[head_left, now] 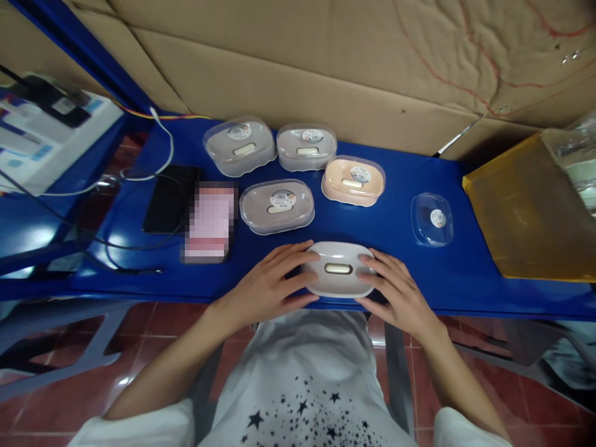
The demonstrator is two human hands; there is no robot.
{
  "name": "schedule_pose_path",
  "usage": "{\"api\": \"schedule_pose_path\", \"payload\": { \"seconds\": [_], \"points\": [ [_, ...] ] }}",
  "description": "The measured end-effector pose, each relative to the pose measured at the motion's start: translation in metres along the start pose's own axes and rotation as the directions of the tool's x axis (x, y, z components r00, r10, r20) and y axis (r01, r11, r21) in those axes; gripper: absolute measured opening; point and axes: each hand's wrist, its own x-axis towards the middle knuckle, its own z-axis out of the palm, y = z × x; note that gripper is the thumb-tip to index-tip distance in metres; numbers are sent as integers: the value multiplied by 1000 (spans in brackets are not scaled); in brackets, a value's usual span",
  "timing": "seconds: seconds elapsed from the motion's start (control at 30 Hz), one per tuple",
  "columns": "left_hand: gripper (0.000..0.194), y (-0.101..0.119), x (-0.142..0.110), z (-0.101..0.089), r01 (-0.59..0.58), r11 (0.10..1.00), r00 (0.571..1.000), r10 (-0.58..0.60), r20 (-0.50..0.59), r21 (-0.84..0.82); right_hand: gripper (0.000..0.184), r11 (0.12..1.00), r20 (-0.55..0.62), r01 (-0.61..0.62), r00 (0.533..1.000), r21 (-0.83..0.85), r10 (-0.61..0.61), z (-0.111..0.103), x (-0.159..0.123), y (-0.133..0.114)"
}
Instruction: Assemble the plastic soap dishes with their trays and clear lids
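Nearest to us, below our hands, is our white shirt with dark stars. At the near edge of the blue table, our left hand and right hand hold the white dish between them, one at each end. The fingers of both are spread and part-curled, their tips over the dish's rim and the thumbs by its near side. The dish is oval and sits level, with a cream oblong piece at its middle. Just beyond our left hand is a lidded grey container; to the left of that hand lie a pixelated rectangle and, past it, a black device with cables near it. Ahead, between our hands and a little farther, sits a lidded peach container. Beyond our right hand, to its right, a clear lid with a round sticker lies apart from the rest, and farther right stands a yellow-brown box. Farther ahead of our left hand, two more lidded containers sit side by side, before a brown cardboard sheet. Far left of our left hand is a white box with a black object on it.
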Motion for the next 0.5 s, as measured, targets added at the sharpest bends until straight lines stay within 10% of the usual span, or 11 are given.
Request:
{"api": "schedule_pose_path", "payload": {
  "seconds": [0.5],
  "points": [
    [21,7,-9,1,-16,990,997,6,75,137,56,985,102,72,993,-158,-56,2,-6,-10]
  ]
}}
